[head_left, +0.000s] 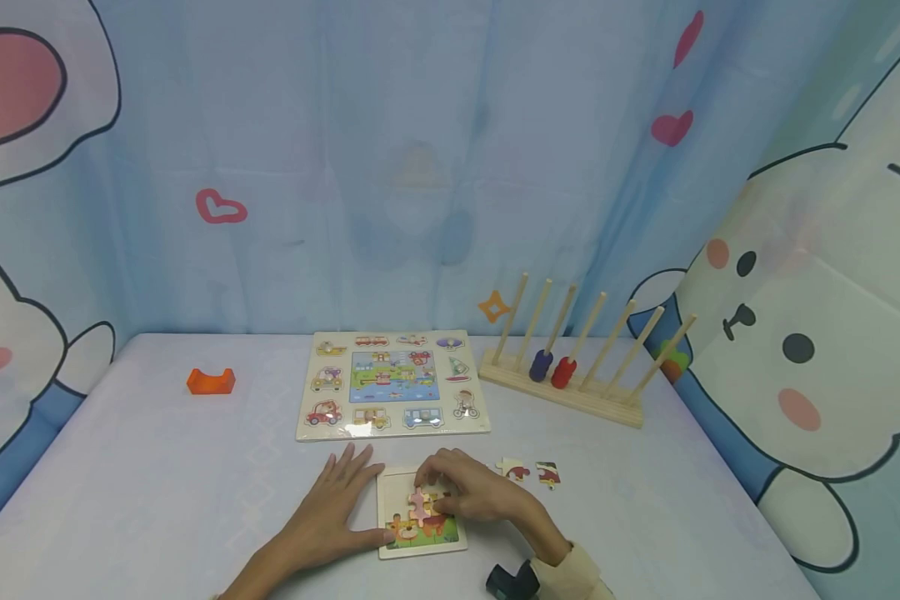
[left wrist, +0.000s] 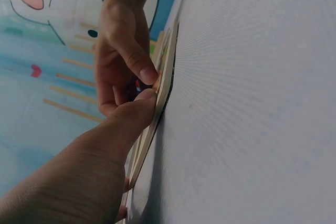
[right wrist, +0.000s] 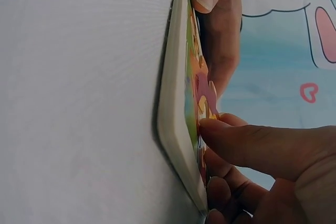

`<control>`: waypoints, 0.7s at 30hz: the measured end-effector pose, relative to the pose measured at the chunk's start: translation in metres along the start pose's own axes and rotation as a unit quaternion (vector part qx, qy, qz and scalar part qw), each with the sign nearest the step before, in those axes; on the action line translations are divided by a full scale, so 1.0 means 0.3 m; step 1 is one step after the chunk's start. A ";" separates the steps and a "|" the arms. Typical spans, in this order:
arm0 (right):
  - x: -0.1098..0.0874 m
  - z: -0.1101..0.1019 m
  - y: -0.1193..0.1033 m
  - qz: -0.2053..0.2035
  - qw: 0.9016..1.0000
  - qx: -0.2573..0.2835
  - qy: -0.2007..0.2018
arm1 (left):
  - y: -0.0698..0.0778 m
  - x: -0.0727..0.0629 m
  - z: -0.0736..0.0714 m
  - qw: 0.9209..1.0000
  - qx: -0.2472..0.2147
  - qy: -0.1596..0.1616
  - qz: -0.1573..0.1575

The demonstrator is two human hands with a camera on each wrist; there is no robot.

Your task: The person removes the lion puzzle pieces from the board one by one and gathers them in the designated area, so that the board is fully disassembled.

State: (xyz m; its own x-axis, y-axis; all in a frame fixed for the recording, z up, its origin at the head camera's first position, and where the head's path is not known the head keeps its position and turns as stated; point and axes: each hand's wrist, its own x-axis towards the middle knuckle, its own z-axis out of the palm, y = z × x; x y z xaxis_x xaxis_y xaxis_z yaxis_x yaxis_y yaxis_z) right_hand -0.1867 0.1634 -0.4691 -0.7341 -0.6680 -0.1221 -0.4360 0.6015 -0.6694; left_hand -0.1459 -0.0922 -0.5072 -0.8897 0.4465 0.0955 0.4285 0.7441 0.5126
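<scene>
Fingers spread, the left hand [head_left: 333,514] rests its thumb on the left edge of a square wooden tray [head_left: 427,551]; the right hand [head_left: 467,487] pinches a pink jigsaw piece [head_left: 418,507].

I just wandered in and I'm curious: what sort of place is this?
Probably a children's play area, judging by the cartoon-printed curtain, the small jigsaw puzzle and the wooden peg stand.

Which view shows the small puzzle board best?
The head view: the small puzzle board appears from above, frame and picture visible, partly covered. The left wrist view shows it edge-on; the right wrist view, edge-on plus a sliver of picture.
</scene>
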 end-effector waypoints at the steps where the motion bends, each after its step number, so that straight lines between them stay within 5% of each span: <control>1: 0.001 0.001 0.001 0.000 1.000 0.002 0.002 | 0.000 0.000 0.000 1.000 -0.001 0.000 0.000; 21: 0.014 0.008 0.002 0.029 0.990 0.137 0.026 | -0.002 0.004 0.005 1.000 0.005 -0.002 -0.004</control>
State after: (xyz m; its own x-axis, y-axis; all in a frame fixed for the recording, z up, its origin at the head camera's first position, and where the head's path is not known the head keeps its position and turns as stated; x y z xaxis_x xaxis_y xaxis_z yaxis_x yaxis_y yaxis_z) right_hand -0.1888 0.1601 -0.4717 -0.7824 -0.6086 -0.1325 -0.2404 0.4913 -0.8371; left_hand -0.1470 -0.0915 -0.5086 -0.8920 0.4434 0.0877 0.4237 0.7527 0.5040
